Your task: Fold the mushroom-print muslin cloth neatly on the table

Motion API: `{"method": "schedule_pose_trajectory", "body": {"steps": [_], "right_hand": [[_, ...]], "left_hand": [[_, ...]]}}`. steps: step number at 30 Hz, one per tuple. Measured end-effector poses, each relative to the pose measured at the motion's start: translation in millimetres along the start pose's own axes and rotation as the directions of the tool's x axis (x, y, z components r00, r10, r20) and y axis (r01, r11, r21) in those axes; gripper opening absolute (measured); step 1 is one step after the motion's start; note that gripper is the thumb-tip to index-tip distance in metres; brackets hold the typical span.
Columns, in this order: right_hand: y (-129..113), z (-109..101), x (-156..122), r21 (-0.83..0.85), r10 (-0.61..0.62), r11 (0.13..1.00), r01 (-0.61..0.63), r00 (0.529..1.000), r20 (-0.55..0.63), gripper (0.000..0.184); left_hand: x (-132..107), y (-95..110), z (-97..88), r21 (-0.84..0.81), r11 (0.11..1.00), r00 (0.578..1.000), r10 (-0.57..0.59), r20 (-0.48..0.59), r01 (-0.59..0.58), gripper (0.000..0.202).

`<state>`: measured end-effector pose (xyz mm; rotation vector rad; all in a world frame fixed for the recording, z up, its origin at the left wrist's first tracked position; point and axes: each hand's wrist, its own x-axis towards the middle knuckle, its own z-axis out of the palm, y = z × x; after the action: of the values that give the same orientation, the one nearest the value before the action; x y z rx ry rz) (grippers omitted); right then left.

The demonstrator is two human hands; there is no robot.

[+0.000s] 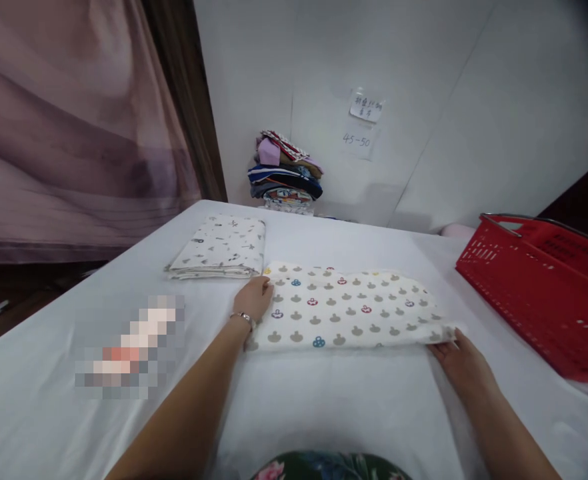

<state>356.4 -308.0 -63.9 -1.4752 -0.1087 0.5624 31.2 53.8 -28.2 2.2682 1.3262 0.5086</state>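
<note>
A cream cloth with grey, blue and red mushroom shapes (344,310) lies in a long folded strip across the middle of the white-covered table (344,400). At its left end, my left hand (254,301) has its fingers curled over the edge, with a bracelet on the wrist. My right hand (457,360) pinches the right end, thumb above and fingers underneath. Beyond my left hand rests a neatly folded white cloth with a small dark print (221,243), close to the mushroom cloth's far left corner.
A red plastic basket (534,293) stands on the right. A blurred-out object (134,347) lies at left. Against the wall rises a pile of folded fabrics (287,173). Paper notes (361,123) hang on the wall, and a pink curtain (74,133) drapes at left.
</note>
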Motion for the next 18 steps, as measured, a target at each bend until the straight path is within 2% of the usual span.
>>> {"method": "schedule_pose_trajectory", "body": {"steps": [1,3,5,6,7,9,11,13,15,18], "right_hand": [[-0.9,-4.1,-0.4,0.007,-0.006,1.000,0.006,1.000,-0.028,0.029],[-7.4,-10.4,-0.1,-0.049,-0.070,0.997,0.063,0.984,-0.164,0.041],[-17.3,-12.9,1.9,-0.264,-0.263,0.947,0.181,0.910,-0.320,0.053],[-22.6,-11.6,3.8,-0.406,-0.389,0.880,0.245,0.862,-0.326,0.055],[-27.6,-7.9,6.8,-0.531,-0.499,0.790,0.306,0.825,-0.266,0.053],[-36.1,7.1,16.6,-0.661,-0.598,0.617,0.427,0.800,-0.042,0.044],[-42.0,30.4,32.6,-0.681,-0.566,0.521,0.515,0.805,0.176,0.039],[-46.6,56.4,54.1,-0.710,-0.524,0.382,0.591,0.771,0.361,0.038],[-51.2,78.6,77.9,-0.744,-0.473,0.228,0.628,0.739,0.479,0.042],[-58.8,97.3,109.2,-0.780,-0.318,0.054,0.624,0.751,0.579,0.052]], "left_hand": [[0.2,0.9,-1.4,0.029,1.000,1.000,0.011,0.005,-0.011,0.029],[2.5,2.8,-5.7,0.069,0.997,1.000,0.022,0.019,-0.023,0.030],[8.1,5.7,-10.3,0.117,0.993,0.999,0.029,0.020,-0.032,0.031],[12.2,7.9,-11.9,0.146,0.988,0.999,0.045,0.011,-0.046,0.032],[17.3,10.7,-12.5,0.176,0.982,0.997,0.077,0.001,-0.076,0.034],[29.9,17.5,-9.8,0.224,0.957,0.982,0.186,0.006,-0.183,0.037],[44.3,24.8,-2.6,0.258,0.913,0.949,0.310,0.064,-0.316,0.039],[58.4,31.1,6.2,0.309,0.862,0.916,0.371,0.153,-0.402,0.041],[70.0,35.2,13.1,0.370,0.827,0.904,0.362,0.226,-0.424,0.043],[81.1,37.4,15.5,0.426,0.800,0.904,0.341,0.257,-0.422,0.043]]}}
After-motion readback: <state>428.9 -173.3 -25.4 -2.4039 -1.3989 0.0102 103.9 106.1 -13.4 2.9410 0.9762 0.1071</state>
